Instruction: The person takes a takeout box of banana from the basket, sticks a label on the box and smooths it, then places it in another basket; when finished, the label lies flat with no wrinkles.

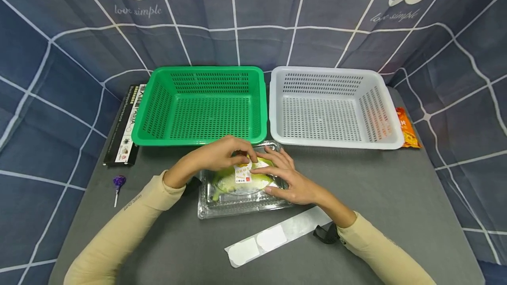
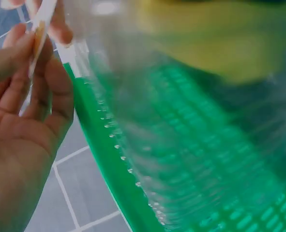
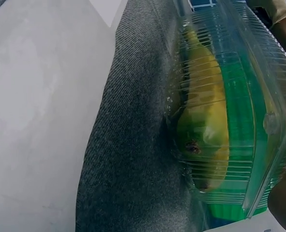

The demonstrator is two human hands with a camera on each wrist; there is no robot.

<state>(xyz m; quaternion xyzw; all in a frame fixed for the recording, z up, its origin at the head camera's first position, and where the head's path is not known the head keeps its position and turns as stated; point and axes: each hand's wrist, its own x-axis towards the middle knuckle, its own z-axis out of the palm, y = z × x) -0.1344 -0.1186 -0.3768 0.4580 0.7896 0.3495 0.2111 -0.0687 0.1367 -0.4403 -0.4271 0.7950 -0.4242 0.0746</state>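
A clear plastic clamshell box (image 1: 225, 209) with yellow-green bananas (image 3: 203, 111) inside lies on the grey table, its lid down. My left hand (image 1: 222, 155) is over the lid and pinches the top of a small white label (image 1: 243, 175) with orange print between thumb and fingers. In the left wrist view the label (image 2: 42, 29) stands edge-on in that grip. My right hand (image 1: 289, 181) rests on the right side of the lid with its fingers spread, the index fingertip at the label's edge. How much of the label touches the lid, I cannot tell.
A strip of label backing (image 1: 295, 228) with two pale patches lies in front of the box. Behind stand a green basket (image 1: 198, 142) and a white basket (image 1: 336, 145). A black pasta box (image 1: 123, 131) and purple lollipop (image 1: 119, 181) lie left, an orange packet (image 1: 408, 129) right.
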